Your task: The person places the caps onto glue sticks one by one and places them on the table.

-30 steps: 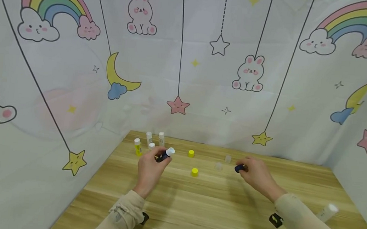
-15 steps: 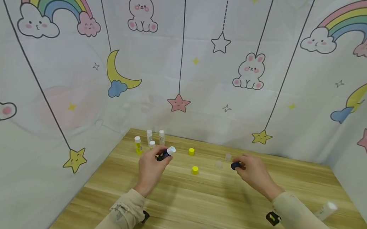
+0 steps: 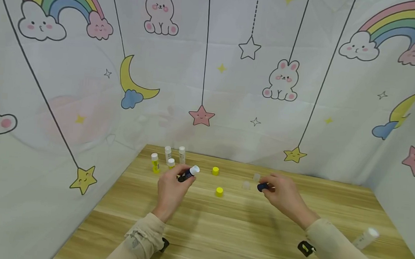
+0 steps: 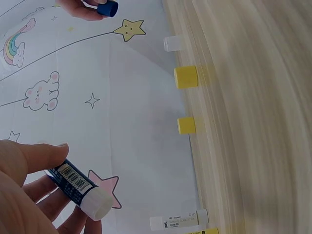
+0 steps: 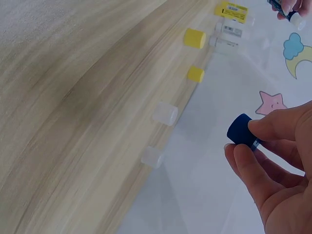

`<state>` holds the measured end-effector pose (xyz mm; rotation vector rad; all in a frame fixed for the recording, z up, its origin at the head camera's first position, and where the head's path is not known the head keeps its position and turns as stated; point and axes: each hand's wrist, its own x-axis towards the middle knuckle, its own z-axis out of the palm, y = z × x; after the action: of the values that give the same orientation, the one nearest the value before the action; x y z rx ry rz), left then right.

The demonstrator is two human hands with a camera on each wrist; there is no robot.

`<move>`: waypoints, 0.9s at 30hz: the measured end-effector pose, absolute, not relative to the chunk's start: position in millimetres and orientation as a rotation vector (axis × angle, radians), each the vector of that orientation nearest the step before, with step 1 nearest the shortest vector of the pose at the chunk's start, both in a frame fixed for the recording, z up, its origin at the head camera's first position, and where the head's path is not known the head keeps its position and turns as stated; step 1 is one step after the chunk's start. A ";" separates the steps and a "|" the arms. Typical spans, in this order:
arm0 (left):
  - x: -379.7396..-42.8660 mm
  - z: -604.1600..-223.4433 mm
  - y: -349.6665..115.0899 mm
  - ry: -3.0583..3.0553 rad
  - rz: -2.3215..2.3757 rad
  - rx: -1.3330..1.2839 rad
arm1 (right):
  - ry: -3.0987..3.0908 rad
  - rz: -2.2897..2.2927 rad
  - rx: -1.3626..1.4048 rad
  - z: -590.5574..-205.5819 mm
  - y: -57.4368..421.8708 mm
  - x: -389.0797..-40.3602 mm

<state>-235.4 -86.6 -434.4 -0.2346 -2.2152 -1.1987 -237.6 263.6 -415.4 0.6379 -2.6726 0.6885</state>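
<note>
In the head view my left hand [image 3: 172, 189] grips a dark blue glue stick [image 3: 187, 174], its white end pointing up and right. The left wrist view shows a barcode on the blue label [image 4: 73, 179] and the thumb and fingers around the barrel. My right hand [image 3: 287, 195] pinches a small dark blue cap [image 3: 262, 187] between thumb and fingertips, above the table and apart from the glue stick. Beneath and between the hands lie two yellow caps [image 3: 219, 192] and two translucent caps [image 3: 246, 185].
Several glue sticks [image 3: 155, 164] stand at the table's back left, partly behind my left hand. A white glue stick [image 3: 367, 238] stands at the right, near my right forearm. A patterned white curtain [image 3: 232, 91] rises behind and beside the wooden table [image 3: 221, 235].
My right hand has moved a little left with the blue cap, closer to the left hand. The left hand stays nearly still with the glue stick. The camera view has shifted slightly.
</note>
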 end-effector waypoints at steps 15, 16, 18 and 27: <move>-234.0 -434.6 -82.1 -2.243 -1.204 -0.244 | -2.632 0.758 0.677 -413.2 257.0 -230.6; -233.9 -434.3 -81.6 -2.249 -1.206 -0.243 | -2.631 0.760 0.678 -412.8 256.8 -230.1; -233.7 -433.9 -80.5 -2.259 -1.215 -0.240 | -2.632 0.767 0.680 -411.9 256.1 -229.2; -233.4 -434.7 -75.9 -2.268 -1.229 -0.265 | -2.621 0.796 0.701 -407.3 249.8 -225.3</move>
<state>-233.4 -75.9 -434.7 -0.2649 -2.2685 -1.2287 -225.3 249.8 -407.3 0.7010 -2.6205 0.7956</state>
